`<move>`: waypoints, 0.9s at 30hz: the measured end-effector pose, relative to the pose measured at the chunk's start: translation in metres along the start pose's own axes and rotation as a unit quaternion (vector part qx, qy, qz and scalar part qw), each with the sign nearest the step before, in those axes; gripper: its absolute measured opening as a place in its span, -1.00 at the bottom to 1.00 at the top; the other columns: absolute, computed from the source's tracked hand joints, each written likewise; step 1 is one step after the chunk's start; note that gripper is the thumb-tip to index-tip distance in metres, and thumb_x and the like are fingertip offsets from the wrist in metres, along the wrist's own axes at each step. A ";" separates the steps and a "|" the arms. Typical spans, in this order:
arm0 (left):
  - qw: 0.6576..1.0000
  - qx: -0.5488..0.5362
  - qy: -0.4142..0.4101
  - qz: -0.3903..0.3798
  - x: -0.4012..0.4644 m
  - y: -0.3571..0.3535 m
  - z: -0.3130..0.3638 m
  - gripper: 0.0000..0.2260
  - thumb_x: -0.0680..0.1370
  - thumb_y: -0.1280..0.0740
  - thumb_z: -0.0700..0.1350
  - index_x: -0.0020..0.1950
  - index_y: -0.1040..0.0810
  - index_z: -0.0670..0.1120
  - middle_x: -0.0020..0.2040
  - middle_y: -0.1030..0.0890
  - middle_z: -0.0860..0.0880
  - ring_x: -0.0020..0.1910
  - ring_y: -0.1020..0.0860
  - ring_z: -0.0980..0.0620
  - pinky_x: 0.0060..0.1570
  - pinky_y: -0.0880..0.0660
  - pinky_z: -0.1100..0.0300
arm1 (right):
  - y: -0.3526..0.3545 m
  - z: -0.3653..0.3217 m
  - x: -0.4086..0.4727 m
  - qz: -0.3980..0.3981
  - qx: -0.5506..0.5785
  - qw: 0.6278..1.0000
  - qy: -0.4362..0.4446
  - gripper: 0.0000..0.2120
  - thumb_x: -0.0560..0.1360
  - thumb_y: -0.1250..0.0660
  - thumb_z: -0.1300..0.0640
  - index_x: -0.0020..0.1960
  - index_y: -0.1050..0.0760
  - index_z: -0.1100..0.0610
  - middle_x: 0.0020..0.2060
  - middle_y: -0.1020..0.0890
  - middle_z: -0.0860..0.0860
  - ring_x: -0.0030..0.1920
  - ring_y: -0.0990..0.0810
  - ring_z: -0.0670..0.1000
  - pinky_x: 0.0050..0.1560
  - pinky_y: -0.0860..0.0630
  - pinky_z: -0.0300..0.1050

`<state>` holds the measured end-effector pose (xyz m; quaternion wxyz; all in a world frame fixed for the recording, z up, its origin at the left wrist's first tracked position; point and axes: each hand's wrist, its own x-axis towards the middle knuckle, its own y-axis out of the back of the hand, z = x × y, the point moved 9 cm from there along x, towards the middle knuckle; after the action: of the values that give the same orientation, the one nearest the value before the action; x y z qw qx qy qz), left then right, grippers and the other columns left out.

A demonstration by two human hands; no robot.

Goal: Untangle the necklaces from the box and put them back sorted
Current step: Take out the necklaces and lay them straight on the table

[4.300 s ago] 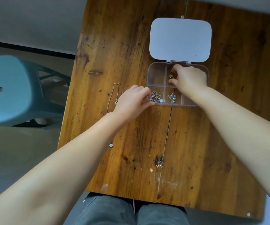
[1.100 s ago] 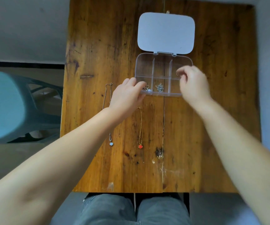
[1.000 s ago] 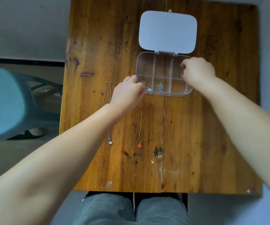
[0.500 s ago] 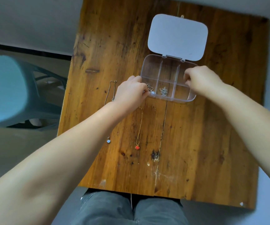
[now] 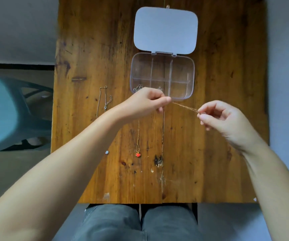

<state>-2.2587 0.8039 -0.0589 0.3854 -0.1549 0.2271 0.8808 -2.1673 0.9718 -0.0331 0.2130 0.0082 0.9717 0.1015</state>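
Note:
A thin gold chain (image 5: pixel 184 106) is stretched taut between my two hands, just in front of the clear compartment box (image 5: pixel 191 79). My left hand (image 5: pixel 145 103) pinches one end and my right hand (image 5: pixel 221 119) pinches the other. The box stands with its white lid (image 5: pixel 165 30) flipped back; a tangle of silver chain (image 5: pixel 137 88) shows in its near left compartment, partly hidden by my left hand. On the wood lie a silver necklace (image 5: pixel 103 100) with a small pale pendant (image 5: pixel 106 152) and a gold necklace with a red pendant (image 5: pixel 138 154).
The wooden table (image 5: pixel 209 153) has its near edge above my knees. A pale blue plastic chair (image 5: pixel 10 110) stands to the left of the table on the floor.
My right hand has left the box and pulled back toward me. My left hand has let go of the box's front edge. A gold chain now spans the two hands.

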 end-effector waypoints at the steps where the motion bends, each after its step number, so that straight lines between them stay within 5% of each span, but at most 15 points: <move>1: 1.000 -0.004 0.022 -0.002 -0.001 0.002 -0.010 -0.66 0.55 -0.24 0.10 -0.30 -0.53 -0.09 -0.52 -0.46 0.18 -0.53 -0.35 0.28 -0.49 -0.27 0.55 | -0.006 0.017 -0.009 0.007 -0.006 1.000 -0.020 -0.82 0.48 -0.38 0.23 -0.10 -0.59 -0.06 -0.25 -0.65 -0.09 -0.24 -0.62 -0.12 -0.27 -0.52 -0.32; 11: 0.990 0.108 0.092 -0.021 0.002 0.016 -0.042 -0.65 0.51 -0.29 0.14 -0.34 -0.44 -0.08 -0.41 -0.44 0.01 -0.46 -0.36 0.13 -0.37 -0.34 0.26 | -0.070 0.092 -0.055 0.107 -0.079 0.982 -0.137 -0.92 0.52 -0.33 0.07 -0.03 -0.43 -0.06 -0.11 -0.62 -0.13 -0.10 -0.60 -0.18 -0.23 -0.45 -0.41; 15: 0.991 -0.051 0.123 -0.013 -0.001 0.009 -0.049 -0.77 0.51 -0.31 0.05 -0.24 -0.51 -0.08 -0.34 -0.51 0.01 -0.33 -0.47 0.10 -0.17 -0.55 0.13 | -0.096 0.094 -0.056 0.079 -0.186 0.974 -0.103 -0.94 0.53 -0.32 0.10 -0.02 -0.46 -0.02 -0.09 -0.56 -0.15 -0.03 -0.53 -0.16 -0.12 -0.38 -0.44; 18: 0.981 -0.152 0.119 0.014 -0.001 -0.007 -0.052 -0.84 0.53 -0.31 -0.05 -0.19 -0.49 -0.10 -0.25 -0.54 -0.03 -0.23 -0.50 0.04 -0.04 -0.54 0.06 | -0.119 0.092 -0.054 0.076 -0.268 0.958 -0.065 -0.92 0.52 -0.33 0.12 0.02 -0.53 0.05 -0.02 -0.52 -0.09 0.04 -0.45 -0.11 0.03 -0.40 -0.29; 22: 0.995 -0.010 0.063 0.080 -0.001 -0.021 -0.047 -0.89 0.54 -0.28 -0.08 -0.10 -0.54 -0.10 -0.16 -0.57 0.03 -0.17 -0.51 0.12 -0.16 -0.41 0.28 | -0.138 0.094 -0.055 0.059 -0.351 0.933 -0.053 -0.86 0.53 -0.32 0.12 0.07 -0.56 0.07 0.01 -0.56 -0.03 0.07 -0.47 -0.03 0.12 -0.40 -0.13; 27: 0.983 0.147 -0.006 0.113 -0.008 -0.020 -0.048 -0.83 0.54 -0.27 -0.15 0.11 -0.52 -0.10 0.08 -0.51 -0.03 0.09 -0.46 0.03 0.02 -0.41 0.20 | -0.138 0.082 -0.045 0.010 -0.357 0.932 -0.067 -0.71 0.54 -0.29 0.02 0.24 -0.46 0.02 0.13 -0.50 -0.07 0.20 -0.42 -0.05 0.22 -0.34 -0.15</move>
<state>-2.2340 0.7857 -0.1015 0.3032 -0.0646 0.3681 0.8766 -2.0882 0.8498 -0.1152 0.2657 -0.0520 0.8547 0.4430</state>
